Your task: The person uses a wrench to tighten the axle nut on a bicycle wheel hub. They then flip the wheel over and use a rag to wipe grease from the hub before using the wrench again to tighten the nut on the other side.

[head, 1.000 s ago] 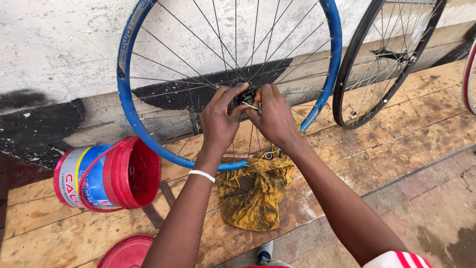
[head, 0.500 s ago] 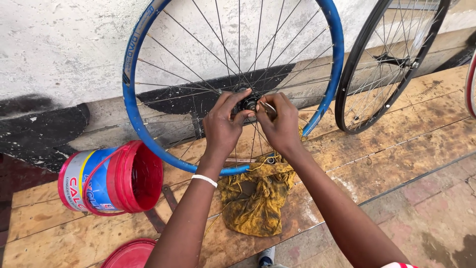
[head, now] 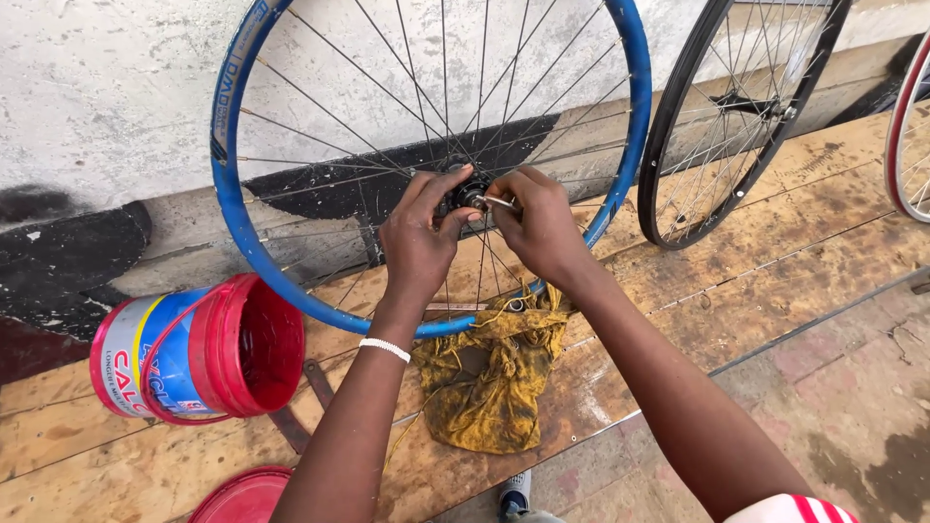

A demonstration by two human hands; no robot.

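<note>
A: Standing upright at the centre of the frame, the blue-rimmed spoked bicycle wheel [head: 426, 184] leans against the whitewashed wall [head: 107, 87], its lower rim resting on the worn plywood bench top [head: 775, 232]. Why that position?

B: It appears to put the dark metal hub [head: 467, 192] face-on and within reach of both hands. The left hand [head: 421, 237], with a white band at the wrist, closes thumb and fingers around the hub's left side, seemingly to steady it. The right hand [head: 542, 228] pinches a thin silver axle end or tool [head: 496, 201] just right of the hub; which one cannot be told.

A: And the yellow stained rag [head: 494, 373]?

B: It lies crumpled on the bench directly below the wheel, touching the rim, probably to catch grease.

A: Other items?

B: A red plastic bucket with a blue label [head: 199, 353] lies on its side at lower left, mouth toward the rag. A red lid [head: 242, 496] sits at the bottom edge. A black-rimmed wheel [head: 736, 116] leans at upper right, well apart.
</note>
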